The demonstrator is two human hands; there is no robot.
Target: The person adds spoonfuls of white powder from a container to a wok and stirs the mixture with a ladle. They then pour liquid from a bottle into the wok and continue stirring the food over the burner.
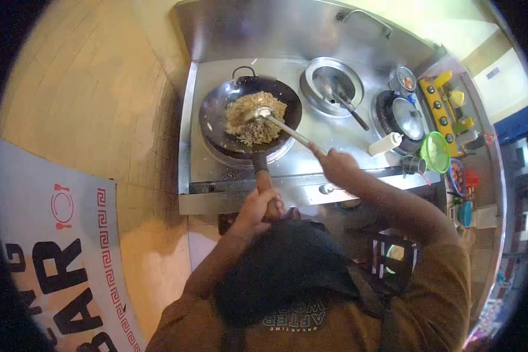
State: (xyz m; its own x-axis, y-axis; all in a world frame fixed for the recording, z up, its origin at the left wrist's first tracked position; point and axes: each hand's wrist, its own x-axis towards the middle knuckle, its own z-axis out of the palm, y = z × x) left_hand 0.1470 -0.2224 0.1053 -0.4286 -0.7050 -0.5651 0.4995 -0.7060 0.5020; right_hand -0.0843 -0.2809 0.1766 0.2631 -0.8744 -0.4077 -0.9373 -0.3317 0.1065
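A black wok (217,120) sits on the left burner of a steel stove, filled with brownish fried rice (255,120). My left hand (261,205) grips the wok's handle (261,170) at the stove's front edge. In my right hand (337,164) is a long metal ladle (276,121); its bowl rests in the rice at the middle of the wok.
A steel pot (332,86) with a second ladle stands on the middle burner. A lidded pan (406,117), a white squeeze bottle (385,144), a green strainer (437,151) and seasoning containers (452,102) crowd the right side. A printed banner (53,252) lies on the tiled floor at left.
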